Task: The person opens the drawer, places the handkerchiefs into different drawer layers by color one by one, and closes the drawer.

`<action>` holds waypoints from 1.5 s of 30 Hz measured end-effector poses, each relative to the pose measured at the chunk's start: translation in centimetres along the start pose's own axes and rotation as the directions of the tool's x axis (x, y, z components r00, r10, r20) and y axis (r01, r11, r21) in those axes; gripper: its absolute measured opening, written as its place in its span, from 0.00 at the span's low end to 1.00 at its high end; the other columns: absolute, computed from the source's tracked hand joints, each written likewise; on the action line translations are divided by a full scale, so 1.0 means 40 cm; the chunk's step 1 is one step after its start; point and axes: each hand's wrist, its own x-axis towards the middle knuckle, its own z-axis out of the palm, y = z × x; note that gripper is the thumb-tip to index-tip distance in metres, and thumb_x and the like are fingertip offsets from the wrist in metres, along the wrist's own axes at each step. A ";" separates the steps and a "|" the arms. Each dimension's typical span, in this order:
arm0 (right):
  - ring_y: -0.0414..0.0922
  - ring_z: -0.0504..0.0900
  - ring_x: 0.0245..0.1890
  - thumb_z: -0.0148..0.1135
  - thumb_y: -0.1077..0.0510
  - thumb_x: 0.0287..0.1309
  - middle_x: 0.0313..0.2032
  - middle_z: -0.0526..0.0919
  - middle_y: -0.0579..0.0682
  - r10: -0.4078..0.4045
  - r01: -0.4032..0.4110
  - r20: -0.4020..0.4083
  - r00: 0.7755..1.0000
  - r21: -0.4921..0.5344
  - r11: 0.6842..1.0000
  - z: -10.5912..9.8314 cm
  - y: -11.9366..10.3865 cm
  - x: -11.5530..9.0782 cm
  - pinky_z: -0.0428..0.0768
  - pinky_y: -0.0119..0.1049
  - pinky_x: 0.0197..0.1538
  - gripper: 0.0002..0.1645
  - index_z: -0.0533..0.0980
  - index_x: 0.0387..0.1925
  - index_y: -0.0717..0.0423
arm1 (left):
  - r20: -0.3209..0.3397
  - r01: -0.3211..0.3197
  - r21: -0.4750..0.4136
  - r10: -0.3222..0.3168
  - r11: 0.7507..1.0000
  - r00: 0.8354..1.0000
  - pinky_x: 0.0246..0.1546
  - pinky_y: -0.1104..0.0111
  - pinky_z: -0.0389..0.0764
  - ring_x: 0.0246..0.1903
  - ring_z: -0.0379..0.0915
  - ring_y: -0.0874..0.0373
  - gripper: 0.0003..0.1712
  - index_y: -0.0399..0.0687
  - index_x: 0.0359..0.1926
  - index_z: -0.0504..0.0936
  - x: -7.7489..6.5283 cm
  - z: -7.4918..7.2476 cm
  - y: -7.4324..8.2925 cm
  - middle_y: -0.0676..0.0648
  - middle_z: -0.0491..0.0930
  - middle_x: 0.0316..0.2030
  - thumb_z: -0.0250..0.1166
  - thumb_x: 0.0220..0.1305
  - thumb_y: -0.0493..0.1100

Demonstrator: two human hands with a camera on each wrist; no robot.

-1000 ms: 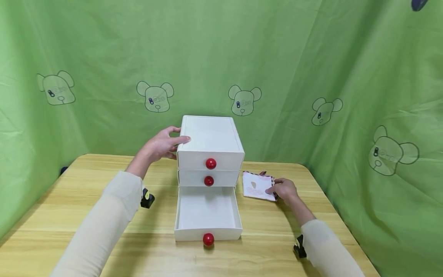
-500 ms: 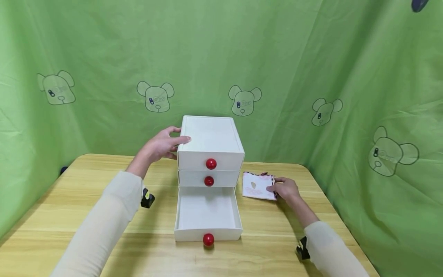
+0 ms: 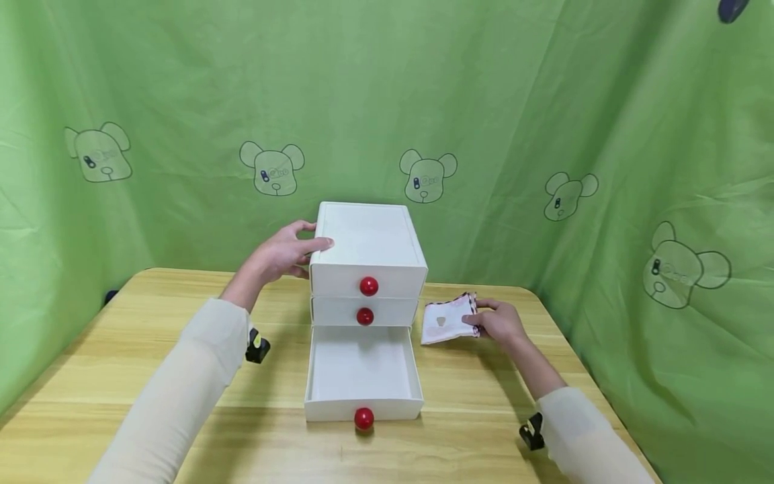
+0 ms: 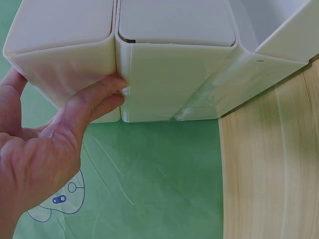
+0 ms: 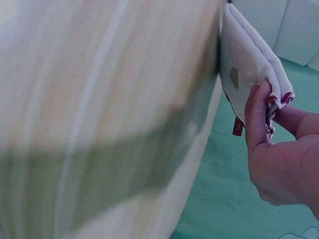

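Note:
A white cabinet of stacked drawers [image 3: 369, 235] with red knobs stands on the table, its bottom drawer [image 3: 363, 370] pulled out with a bare floor. My left hand [image 3: 283, 252] rests on the cabinet's upper left edge, thumb on top. Fairly straight fingers [image 4: 102, 92] lie against its side in the left wrist view. Right of the cabinet, my right hand [image 3: 498, 323] pinches the near right edge of a folded white cloth [image 3: 446, 323] with patterned trim. In the right wrist view the cloth [image 5: 244, 64] shows its folded layers and a small red tag; its pinched edge is raised.
The wooden table [image 3: 471, 430] extends around the cabinet. A green curtain [image 3: 351, 101] with bear outlines hangs behind and along both sides. The open drawer juts toward the front, its knob [image 3: 364, 419] sticking out furthest.
The right hand has lifted the right edge of the cloth off the table, tilting it and shifting it slightly left. The left hand and the cabinet have stayed in place.

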 end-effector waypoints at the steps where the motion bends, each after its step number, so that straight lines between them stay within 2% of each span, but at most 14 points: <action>1: 0.35 0.81 0.24 0.70 0.64 0.58 0.31 0.83 0.47 -0.002 0.002 0.005 1.000 0.000 1.000 -0.001 -0.005 -0.004 0.84 0.27 0.31 0.37 0.69 0.67 0.69 | 0.000 0.001 0.000 -0.001 1.000 1.000 0.51 0.56 0.88 0.53 0.79 0.42 0.49 0.50 0.80 0.46 0.001 0.000 -0.001 0.33 0.73 0.62 0.66 0.70 0.50; 13: 0.36 0.83 0.29 0.68 0.64 0.60 0.36 0.85 0.50 -0.077 0.076 0.077 0.994 0.011 0.997 -0.011 -0.087 -0.069 0.86 0.27 0.35 0.36 0.68 0.68 0.71 | -0.007 -0.003 0.016 0.003 1.000 1.000 0.50 0.57 0.88 0.52 0.80 0.44 0.50 0.50 0.80 0.46 0.004 -0.004 -0.003 0.34 0.74 0.61 0.67 0.69 0.51; 23: 0.37 0.83 0.31 0.69 0.61 0.61 0.43 0.85 0.56 -0.120 0.132 0.151 0.981 -0.076 0.988 -0.026 -0.155 -0.122 0.86 0.29 0.36 0.39 0.66 0.70 0.69 | -0.005 0.001 0.030 -0.001 1.000 1.000 0.51 0.57 0.87 0.52 0.79 0.44 0.51 0.51 0.81 0.46 0.002 -0.005 -0.002 0.34 0.74 0.61 0.67 0.69 0.51; 38: 0.42 0.84 0.33 0.72 0.58 0.59 0.43 0.84 0.58 -0.159 0.214 0.287 0.945 -0.170 0.962 -0.028 -0.247 -0.224 0.87 0.33 0.38 0.42 0.65 0.70 0.69 | 0.000 -0.002 0.010 0.002 1.000 1.000 0.51 0.56 0.87 0.54 0.78 0.42 0.50 0.51 0.81 0.46 0.007 -0.002 -0.005 0.33 0.73 0.62 0.67 0.69 0.50; 45: 0.43 0.85 0.34 0.72 0.59 0.58 0.42 0.84 0.59 -0.170 0.229 0.339 0.926 -0.145 0.963 -0.002 -0.265 -0.251 0.88 0.33 0.39 0.43 0.65 0.70 0.69 | -0.003 -0.001 0.016 0.001 1.000 1.000 0.51 0.56 0.87 0.55 0.78 0.42 0.50 0.51 0.80 0.46 0.005 -0.002 -0.003 0.34 0.73 0.62 0.67 0.69 0.51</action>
